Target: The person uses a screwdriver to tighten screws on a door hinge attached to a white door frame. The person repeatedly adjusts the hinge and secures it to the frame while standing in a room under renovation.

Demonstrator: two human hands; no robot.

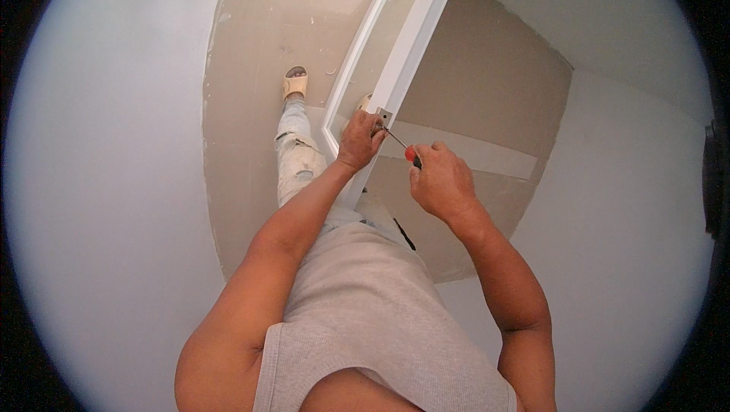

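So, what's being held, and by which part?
The right hand holds a screwdriver by its handle. The left hand is at a metal plate on the white door; whether it grips anything can't be told.

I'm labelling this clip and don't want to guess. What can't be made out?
All in the head view:
Handle of the screwdriver: mostly hidden by the right hand.
Screwdriver tip: too small to make out beside the left hand.
Anything held in the left hand: hidden by its own fingers.
White glazed door: far end cut off by the upper edge.
Dark object at right: merges into the black rim; kind unclear.
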